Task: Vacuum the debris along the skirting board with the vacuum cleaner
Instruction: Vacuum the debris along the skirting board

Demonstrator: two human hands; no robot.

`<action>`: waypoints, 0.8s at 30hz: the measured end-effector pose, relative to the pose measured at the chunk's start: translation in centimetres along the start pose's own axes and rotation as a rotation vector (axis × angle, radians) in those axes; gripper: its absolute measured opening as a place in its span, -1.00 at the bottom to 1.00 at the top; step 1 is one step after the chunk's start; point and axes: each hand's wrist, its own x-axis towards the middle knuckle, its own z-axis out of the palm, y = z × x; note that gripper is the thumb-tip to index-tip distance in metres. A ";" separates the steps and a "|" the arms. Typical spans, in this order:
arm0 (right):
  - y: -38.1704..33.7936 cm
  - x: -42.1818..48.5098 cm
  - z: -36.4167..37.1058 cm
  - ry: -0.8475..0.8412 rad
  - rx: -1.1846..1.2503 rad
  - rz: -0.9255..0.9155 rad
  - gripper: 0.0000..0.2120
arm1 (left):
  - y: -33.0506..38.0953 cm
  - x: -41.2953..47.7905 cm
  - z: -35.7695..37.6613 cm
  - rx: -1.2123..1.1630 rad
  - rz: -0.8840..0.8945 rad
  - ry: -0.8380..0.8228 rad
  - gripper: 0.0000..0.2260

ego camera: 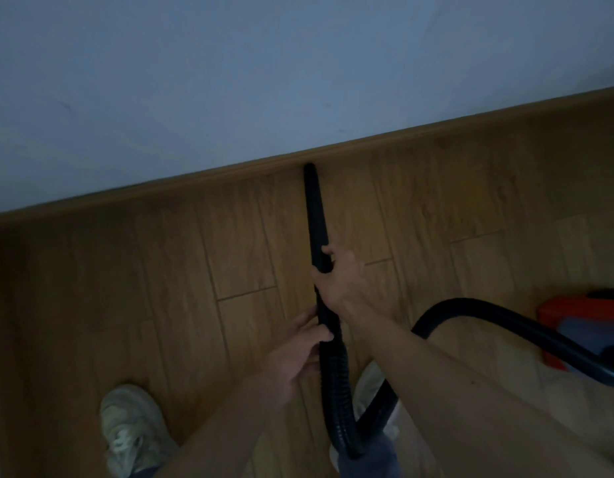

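Item: black vacuum nozzle [315, 215], tip at the foot of the skirting board [195, 182], shaft running back over the wood floor [160, 288] into my right grip [338, 281], curled round it, my left grip [295, 353] just below, wrapped round the ribbed hose [338, 381] looping to the red-and-blue vacuum cleaner [553, 315] at right.

1. The floor [160, 305], dim wood-look planks, fills the lower half of the frame.
2. A brown skirting board [229, 175] bounds it, slanting from the middle left up to the upper right.
3. The tip of a black crevice nozzle [315, 208] meets the floor at the board's foot, centre frame.
4. A pale shoe [133, 429] stands lower left. A second shoe [367, 388] is mostly hidden, lower centre.
5. An orange and blue-grey vacuum cleaner [557, 313] sits at the right edge, its black hose [467, 307] arching up.
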 end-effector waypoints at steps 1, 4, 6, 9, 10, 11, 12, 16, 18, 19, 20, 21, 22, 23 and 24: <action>0.1 0.0 0.0 -0.012 0.006 -0.001 -0.54 | -0.2 0.0 0.1 0.000 0.000 0.005 -0.50; 0.7 0.5 -1.0 -0.029 0.025 0.010 -0.55 | -0.4 0.3 1.6 -0.015 -0.007 0.035 -0.49; 1.5 1.0 -2.6 -0.024 0.058 0.033 -0.57 | 0.0 0.6 3.3 0.005 -0.014 0.037 -0.48; 3.1 2.2 -5.9 -0.019 0.107 0.074 -0.63 | 1.1 1.3 6.3 0.089 -0.016 0.048 -0.47; 3.8 2.6 -7.3 -0.004 0.112 0.088 -0.66 | 1.4 1.8 7.6 0.119 -0.022 0.040 -0.48; 4.4 3.1 -8.6 0.016 0.118 0.103 -0.70 | 1.7 2.2 8.8 0.148 -0.026 0.033 -0.50; 5.1 3.5 -9.9 0.039 0.124 0.118 -0.75 | 2.0 2.7 10.0 0.178 -0.028 0.028 -0.52; 8.0 4.6 -14.0 0.094 0.169 0.259 -0.72 | 2.7 4.1 14.8 0.318 -0.045 -0.017 -0.48; 8.9 4.8 -15.5 0.119 0.200 0.337 -0.65 | 2.6 4.6 16.4 0.362 -0.043 -0.036 -0.45; 9.3 4.8 -16.1 0.138 0.200 0.367 -0.64 | 2.5 4.9 17.0 0.385 -0.045 -0.043 -0.44; 9.7 4.8 -16.7 0.156 0.202 0.394 -0.64 | 2.6 5.2 17.5 0.409 -0.046 -0.054 -0.43; 10.1 4.8 -17.1 0.171 0.211 0.415 -0.65 | 2.7 5.4 17.8 0.430 -0.048 -0.064 -0.43; 10.3 4.7 -17.3 0.183 0.223 0.430 -0.67 | 2.8 5.5 18.1 0.449 -0.052 -0.073 -0.43; 10.6 4.7 -17.4 0.194 0.238 0.443 -0.69 | 3.0 5.6 18.2 0.469 -0.056 -0.080 -0.45; 10.7 4.7 -17.4 0.207 0.261 0.459 -0.70 | 3.2 5.7 18.2 0.490 -0.057 -0.084 -0.46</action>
